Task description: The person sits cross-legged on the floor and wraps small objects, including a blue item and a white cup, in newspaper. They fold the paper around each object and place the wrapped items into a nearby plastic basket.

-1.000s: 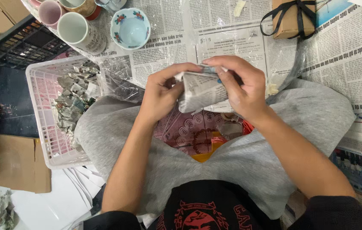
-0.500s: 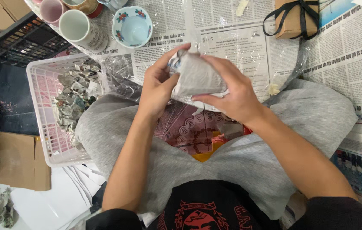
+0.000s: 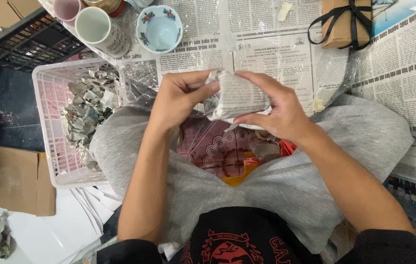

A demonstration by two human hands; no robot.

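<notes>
A small object wrapped in newspaper [image 3: 236,97] is held above my lap between both hands. My left hand [image 3: 177,98] pinches its left end with thumb and fingers. My right hand [image 3: 277,108] cups it from the right and underneath. What is inside the wrapping is hidden. Below the bundle, a patterned red and pink paper [image 3: 220,151] lies between my grey-clad knees.
A white plastic basket [image 3: 46,146] of crumpled newspaper bits stands at the left. A white mug [image 3: 99,29], a pink cup [image 3: 69,9] and a small flowered bowl [image 3: 159,28] stand on newspaper sheets [image 3: 266,44]. A brown box tied with black ribbon [image 3: 345,22] sits far right. Cardboard [image 3: 19,181] lies lower left.
The wrapped bundle has been turned in my hands and now lies lower and more sideways. My left fingers shifted to its left end; my right hand wraps under it.
</notes>
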